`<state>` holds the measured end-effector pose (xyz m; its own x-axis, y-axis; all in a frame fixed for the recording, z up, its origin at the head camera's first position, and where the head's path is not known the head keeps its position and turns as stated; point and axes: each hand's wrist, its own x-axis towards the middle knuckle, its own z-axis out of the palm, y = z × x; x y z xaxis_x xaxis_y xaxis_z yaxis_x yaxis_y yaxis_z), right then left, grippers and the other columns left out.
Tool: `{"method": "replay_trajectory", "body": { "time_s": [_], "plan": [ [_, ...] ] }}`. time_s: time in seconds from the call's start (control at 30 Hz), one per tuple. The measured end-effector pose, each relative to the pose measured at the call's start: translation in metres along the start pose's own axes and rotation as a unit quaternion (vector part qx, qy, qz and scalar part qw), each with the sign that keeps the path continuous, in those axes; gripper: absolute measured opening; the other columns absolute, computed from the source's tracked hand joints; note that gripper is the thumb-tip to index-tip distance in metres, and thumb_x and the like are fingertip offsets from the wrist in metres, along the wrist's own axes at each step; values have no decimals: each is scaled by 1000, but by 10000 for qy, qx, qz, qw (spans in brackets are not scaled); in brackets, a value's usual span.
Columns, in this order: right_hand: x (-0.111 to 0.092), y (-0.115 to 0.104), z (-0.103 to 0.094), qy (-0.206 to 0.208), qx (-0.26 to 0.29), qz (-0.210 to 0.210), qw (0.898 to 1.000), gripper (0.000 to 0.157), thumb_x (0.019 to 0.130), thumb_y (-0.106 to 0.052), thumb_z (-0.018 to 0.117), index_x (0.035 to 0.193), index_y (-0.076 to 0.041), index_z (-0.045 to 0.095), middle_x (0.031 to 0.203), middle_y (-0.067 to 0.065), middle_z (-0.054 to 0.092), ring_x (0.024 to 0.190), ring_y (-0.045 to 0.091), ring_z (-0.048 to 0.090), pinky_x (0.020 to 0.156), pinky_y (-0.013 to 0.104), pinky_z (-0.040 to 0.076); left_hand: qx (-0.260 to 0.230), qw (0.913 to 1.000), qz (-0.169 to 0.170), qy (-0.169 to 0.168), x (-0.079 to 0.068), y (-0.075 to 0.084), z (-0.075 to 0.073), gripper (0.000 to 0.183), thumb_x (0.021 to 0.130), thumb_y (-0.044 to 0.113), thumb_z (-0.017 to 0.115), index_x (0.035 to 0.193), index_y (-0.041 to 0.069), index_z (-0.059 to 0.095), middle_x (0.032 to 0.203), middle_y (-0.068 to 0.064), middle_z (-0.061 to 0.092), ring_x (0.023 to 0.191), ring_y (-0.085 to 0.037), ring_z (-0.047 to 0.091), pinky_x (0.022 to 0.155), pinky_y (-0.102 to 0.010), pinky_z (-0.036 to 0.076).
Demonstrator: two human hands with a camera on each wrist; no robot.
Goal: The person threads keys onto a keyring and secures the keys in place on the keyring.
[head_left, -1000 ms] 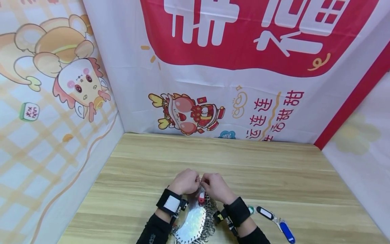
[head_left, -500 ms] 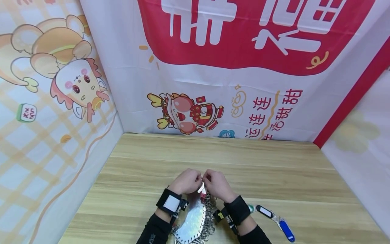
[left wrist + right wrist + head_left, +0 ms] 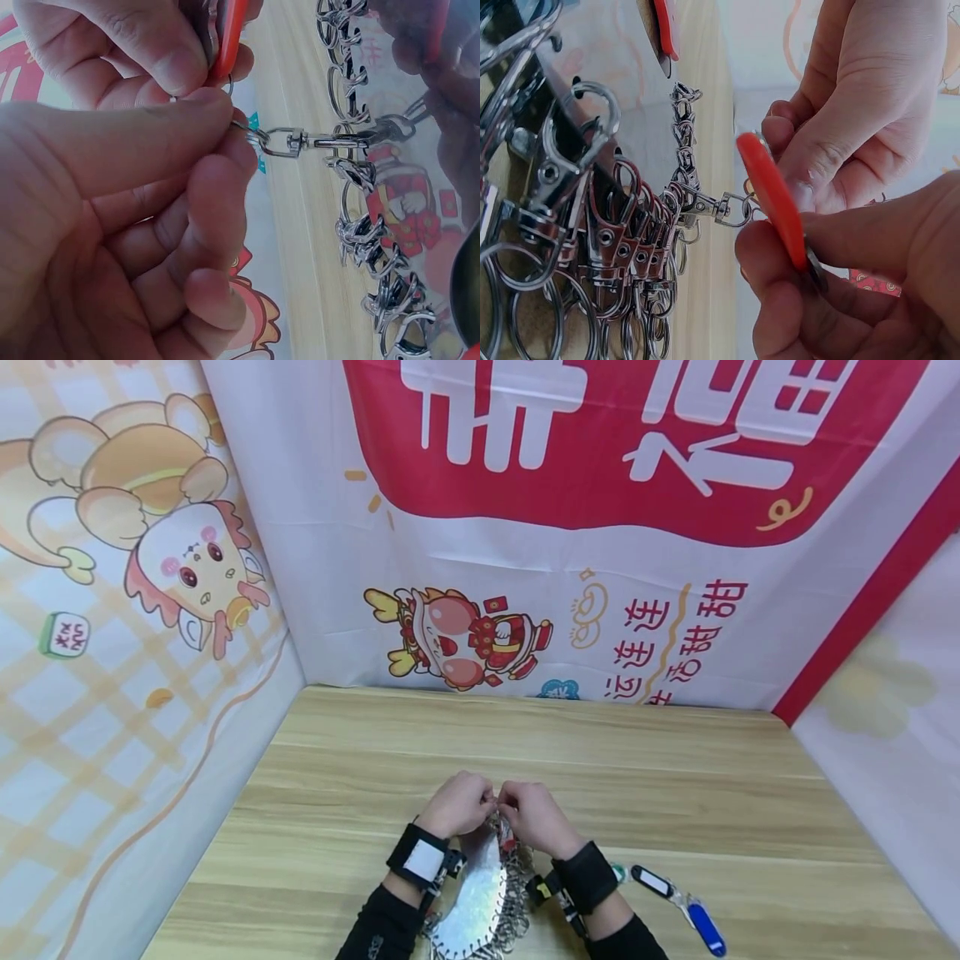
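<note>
Nearest, at 6 o'clock, lies the shiny plate (image 3: 480,902), its edge strung with clasps (image 3: 622,240) from about 1 to 5 o'clock. At its 12 o'clock end the left hand (image 3: 456,806) pinches a small ring (image 3: 253,135) between thumb and forefinger, other fingers curled. The ring joins a clasp (image 3: 330,142) that reaches the plate's edge. The right hand (image 3: 540,822) has the red tag (image 3: 769,191) pinched close beside it; whether tag and ring are linked I cannot tell.

Springy wire under a narrow pinch could slip, I judge, dropping the tag; a hard pull might drag the plate or tangle neighbouring clasps.

Against half a second ago, the pale glint below the fingertips has gone; dark metal and some red show there. The plate, and the black tag (image 3: 651,882) and blue tag (image 3: 707,929) at 4 o'clock, look unmoved.

Farthest, at 12 o'clock, hangs the printed cloth (image 3: 330,568).
</note>
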<state>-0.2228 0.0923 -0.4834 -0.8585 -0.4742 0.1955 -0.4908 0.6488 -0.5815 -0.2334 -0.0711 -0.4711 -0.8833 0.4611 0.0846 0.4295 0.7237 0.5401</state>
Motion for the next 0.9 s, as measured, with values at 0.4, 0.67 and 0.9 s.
{"method": "replay_trajectory", "body": {
  "time_s": [0.4,0.67,0.9],
  "plan": [
    [1,-3,-1,271,412,529,9974,11,91,-4,59,81,-7,62,66,-4,55,51,6,47,46,23,41,-628,9963,-302,-509,3,-3,1,21,87,7,56,68,13,55,57,3,51,47,-11,50,46,-25,39],
    [0,-2,0,514,196,523,9971,10,89,-4,62,80,-9,62,67,-5,57,52,4,48,49,22,42,-279,9985,-136,-442,2,-3,1,28,94,11,54,66,13,52,56,4,45,47,-9,45,45,-23,36],
    [1,-2,0,299,144,210,9992,11,89,-2,60,80,-8,61,68,-2,57,54,5,47,49,22,41,14,9996,-67,-268,1,-2,1,32,93,11,55,62,13,47,53,5,38,45,-9,40,45,-22,32]
  ]
}}
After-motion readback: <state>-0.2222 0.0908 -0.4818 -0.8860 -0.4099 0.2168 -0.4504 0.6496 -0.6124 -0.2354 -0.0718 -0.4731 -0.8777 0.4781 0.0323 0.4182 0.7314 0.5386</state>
